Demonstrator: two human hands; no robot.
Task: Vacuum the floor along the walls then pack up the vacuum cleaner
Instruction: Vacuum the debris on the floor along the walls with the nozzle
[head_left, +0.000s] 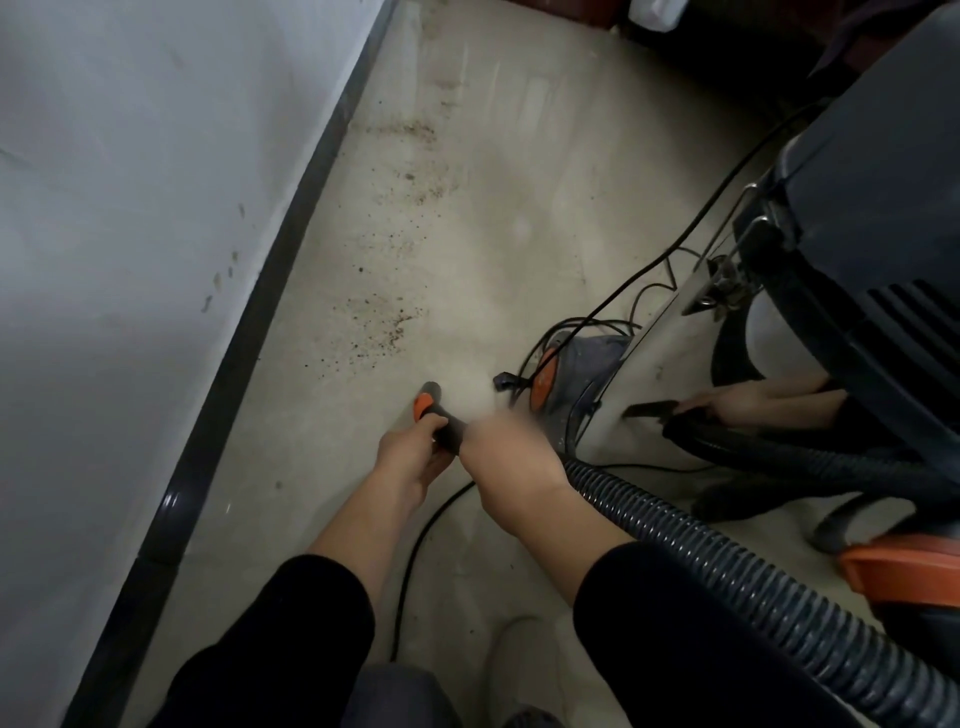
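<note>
Two hands meet on one nozzle. The left hand curls round its dark tube just behind the orange collar. The right hand, blurred, clasps the end of the one ribbed hose directly behind that. The nozzle's tip sits low over the floor, just ahead of the grip. Several patches of brown grit lie farther ahead, beside the single dark baseboard to the grip's left. One vacuum cleaner stands to its right, and one black cord trails beneath the wrists.
</note>
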